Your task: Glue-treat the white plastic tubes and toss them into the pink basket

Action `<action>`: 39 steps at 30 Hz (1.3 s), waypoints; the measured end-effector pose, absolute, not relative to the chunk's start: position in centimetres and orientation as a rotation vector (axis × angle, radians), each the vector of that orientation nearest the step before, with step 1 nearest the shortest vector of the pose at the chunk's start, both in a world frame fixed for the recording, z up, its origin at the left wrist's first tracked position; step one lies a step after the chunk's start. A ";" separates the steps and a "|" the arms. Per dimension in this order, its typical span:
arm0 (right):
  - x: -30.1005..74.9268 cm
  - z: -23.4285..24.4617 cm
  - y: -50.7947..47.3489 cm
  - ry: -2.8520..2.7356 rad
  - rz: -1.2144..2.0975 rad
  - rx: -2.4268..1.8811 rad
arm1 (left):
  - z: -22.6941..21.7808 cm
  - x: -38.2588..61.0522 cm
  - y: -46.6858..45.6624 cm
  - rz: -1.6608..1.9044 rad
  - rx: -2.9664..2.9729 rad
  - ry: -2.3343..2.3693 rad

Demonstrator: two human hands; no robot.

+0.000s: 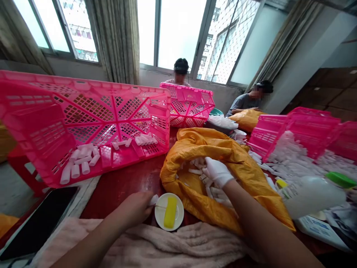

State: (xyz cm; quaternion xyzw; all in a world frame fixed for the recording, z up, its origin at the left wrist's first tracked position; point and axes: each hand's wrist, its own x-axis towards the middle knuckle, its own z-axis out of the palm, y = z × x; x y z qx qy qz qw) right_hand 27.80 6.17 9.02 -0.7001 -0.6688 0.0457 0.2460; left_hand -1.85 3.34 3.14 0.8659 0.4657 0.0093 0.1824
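My left hand (141,204), bare and closed, is beside a small white dish (159,219). A small white piece (154,200) shows at its fingertips, and a thin stick (160,206) reaches from them over the dish. On the dish lies a yellow sponge-like block (170,212). My right hand (219,173), in a white glove, reaches into an open orange woven sack (192,139). Its fingers are bent together among short white tubes (195,171); whether they grip one is hidden.
Left stands a pink crate (117,123) on its side, with several white tubes inside. A phone (39,219) and a pink towel (167,245) lie in front. On the right are a bottle (312,195), a heap of tubes (292,154) and pink crates (312,130). Two people sit beyond.
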 end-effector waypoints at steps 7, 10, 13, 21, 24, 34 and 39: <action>22.4 4.2 0.1 -1.925 0.654 -1.419 | 2.2 -1.0 2.6 0.042 2.406 1.385; 20.8 1.9 -0.7 -1.977 0.508 -1.411 | 1.8 -0.9 2.4 0.040 2.430 1.390; 20.7 1.2 -1.2 -2.112 0.395 -1.385 | 1.4 -0.9 2.3 0.051 2.459 1.394; 21.5 1.2 -2.0 -2.335 0.162 -1.247 | 1.2 -0.7 2.2 0.033 2.468 1.403; 21.7 1.4 -2.4 -2.480 0.120 -1.222 | 1.4 -0.7 2.2 0.035 2.465 1.423; 20.8 2.1 -3.2 -2.587 0.023 -1.285 | 1.5 -0.7 2.0 0.070 2.494 1.434; 20.3 2.5 -4.0 -2.753 0.224 -1.001 | 1.4 -0.6 2.1 0.035 2.450 1.457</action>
